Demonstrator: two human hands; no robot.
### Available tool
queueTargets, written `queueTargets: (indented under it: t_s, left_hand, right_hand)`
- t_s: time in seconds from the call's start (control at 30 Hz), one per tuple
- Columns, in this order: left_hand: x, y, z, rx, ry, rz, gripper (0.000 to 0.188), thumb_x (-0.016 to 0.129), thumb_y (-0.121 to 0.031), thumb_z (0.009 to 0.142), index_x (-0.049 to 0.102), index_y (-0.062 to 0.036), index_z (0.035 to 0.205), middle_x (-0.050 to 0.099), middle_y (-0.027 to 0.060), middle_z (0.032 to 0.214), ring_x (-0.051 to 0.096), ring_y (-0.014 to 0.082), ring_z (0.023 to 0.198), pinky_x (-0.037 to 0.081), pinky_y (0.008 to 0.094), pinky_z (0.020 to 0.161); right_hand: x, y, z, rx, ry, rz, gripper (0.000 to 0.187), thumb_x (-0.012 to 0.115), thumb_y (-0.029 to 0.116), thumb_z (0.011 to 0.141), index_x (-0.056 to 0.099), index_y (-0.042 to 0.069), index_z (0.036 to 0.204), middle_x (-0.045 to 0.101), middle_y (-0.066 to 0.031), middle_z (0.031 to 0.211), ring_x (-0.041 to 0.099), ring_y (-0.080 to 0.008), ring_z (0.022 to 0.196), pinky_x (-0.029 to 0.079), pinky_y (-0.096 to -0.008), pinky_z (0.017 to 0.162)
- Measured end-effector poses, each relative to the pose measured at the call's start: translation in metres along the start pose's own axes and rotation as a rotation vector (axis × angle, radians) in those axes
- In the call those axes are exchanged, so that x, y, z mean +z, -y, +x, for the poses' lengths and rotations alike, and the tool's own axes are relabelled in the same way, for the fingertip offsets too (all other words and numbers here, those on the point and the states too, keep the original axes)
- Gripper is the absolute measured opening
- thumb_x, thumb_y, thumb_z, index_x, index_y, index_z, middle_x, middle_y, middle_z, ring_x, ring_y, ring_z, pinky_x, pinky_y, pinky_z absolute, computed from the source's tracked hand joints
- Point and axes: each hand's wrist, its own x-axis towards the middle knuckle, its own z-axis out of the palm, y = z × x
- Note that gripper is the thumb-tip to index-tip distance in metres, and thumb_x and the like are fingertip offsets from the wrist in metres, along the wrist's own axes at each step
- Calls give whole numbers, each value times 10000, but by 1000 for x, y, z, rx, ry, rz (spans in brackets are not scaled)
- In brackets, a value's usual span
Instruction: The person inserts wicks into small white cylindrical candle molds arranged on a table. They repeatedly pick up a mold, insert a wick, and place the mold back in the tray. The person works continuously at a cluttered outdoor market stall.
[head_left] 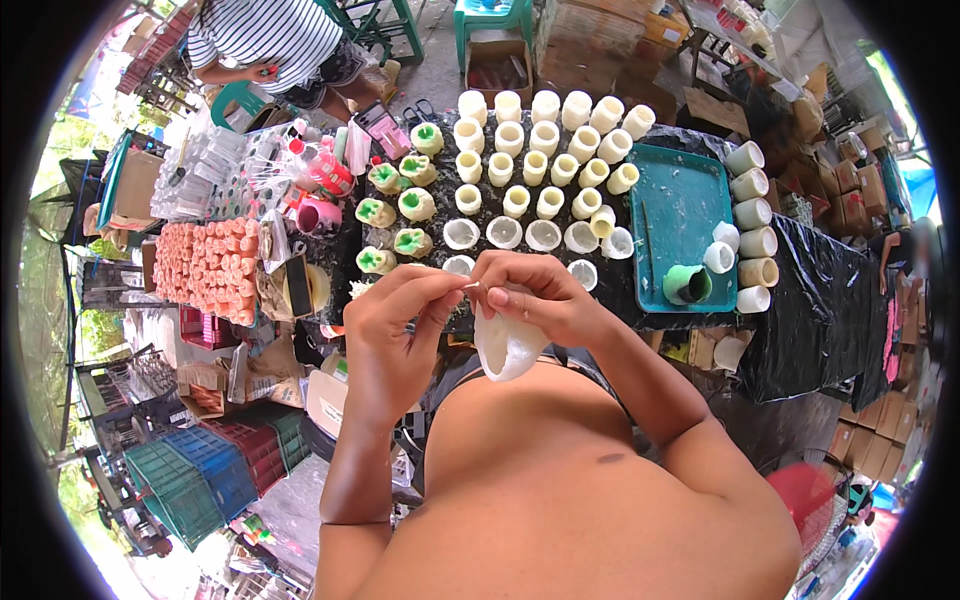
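Note:
My right hand grips a whitish, translucent cup-shaped shell, tilted in front of my belly. Beside its upper edge, my left hand is closed in a pinch; a small pale bit shows at the fingertips, too small to name. Just beyond my hands stands a row of similar translucent cups on the dark-covered table. Behind these are rows of cream hollow cylinders. Cream pieces with green-streaked tops stand to the left.
A teal tray at right holds a green cup and two small white cups. Cylinders line its right side. Peach-coloured pieces and clear plastic containers crowd the left. Crates stand lower left; a person in stripes is far left.

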Motion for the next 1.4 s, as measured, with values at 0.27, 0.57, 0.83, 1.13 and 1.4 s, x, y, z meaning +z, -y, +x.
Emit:
queueTargets:
  t_s: [0.27,0.57,0.83,1.13,1.4]
  left_hand:
    - [1,-5,-1,-41,6,-32,111,747,40,935,789,-3,1029,705,53,887,591,74,654,448,235,566]
    - [2,3,-2,-64,6,-93,111,738,52,940,786,6,1029,712,41,924,565,42,674,426,219,563]
    - [7,11,-4,-65,-34,-158,93,746,39,936,780,8,1017,706,38,918,549,36,673,407,210,563]
    - [7,12,-4,4,-34,-110,113,784,35,890,789,-29,983,707,33,916,514,25,619,380,208,513]
    - [17,18,-7,105,-118,-124,169,808,63,858,794,-43,989,711,27,905,540,43,647,398,210,526]
  right_hand:
    - [1,1,4,-9,17,-56,241,605,183,1099,668,-4,960,624,-37,977,566,-134,933,461,-308,855]
    - [0,2,6,21,44,-13,269,620,219,1083,669,14,916,624,-66,990,579,-164,955,470,-336,859]
    - [0,1,7,22,43,-14,290,633,241,1082,676,17,904,625,-63,987,581,-164,947,468,-334,848]
    - [-1,0,6,28,92,9,267,637,225,1085,695,9,940,630,-43,997,586,-139,940,468,-316,854]
    - [0,-8,4,39,106,87,278,659,258,1071,702,27,923,629,-52,988,600,-152,967,472,-329,850]
